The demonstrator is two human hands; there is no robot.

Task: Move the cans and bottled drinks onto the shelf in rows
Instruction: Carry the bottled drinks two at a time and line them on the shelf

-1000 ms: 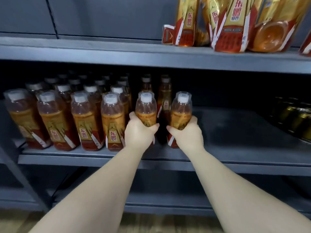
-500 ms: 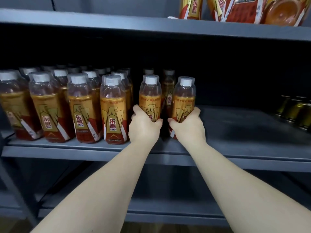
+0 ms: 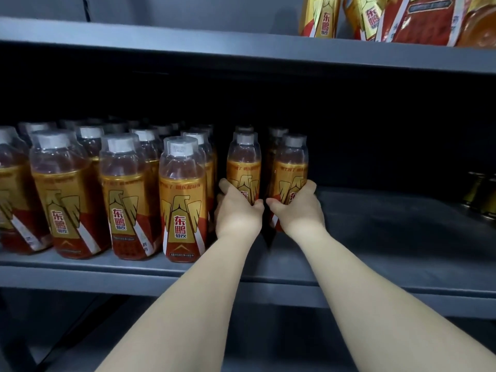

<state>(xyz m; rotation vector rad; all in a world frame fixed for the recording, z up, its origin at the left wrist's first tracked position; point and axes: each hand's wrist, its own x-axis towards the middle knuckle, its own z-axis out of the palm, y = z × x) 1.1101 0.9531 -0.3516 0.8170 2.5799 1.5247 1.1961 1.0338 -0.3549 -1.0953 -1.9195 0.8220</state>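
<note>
**Clear plastic drink bottles** (image 3: pixel 182 200): amber liquid, gold-and-red labels with red characters, pale caps under clear domes. They stand upright in front-to-back rows across the left part of the grey metal shelf (image 3: pixel 389 264).

**Left-held bottle** (image 3: pixel 243 167): same type, upright, just right of the rows and set back from the front edge. The left hand (image 3: pixel 236 213) grips its lower body.

**Right-held bottle** (image 3: pixel 291 170): same type, upright, just beside the former, gripped by the right hand (image 3: pixel 298 213). A further bottle stands behind each.

**Gold-toned cans** (image 3: pixel 480 194): upright at the far right, dim, well apart from the bottles.
</note>
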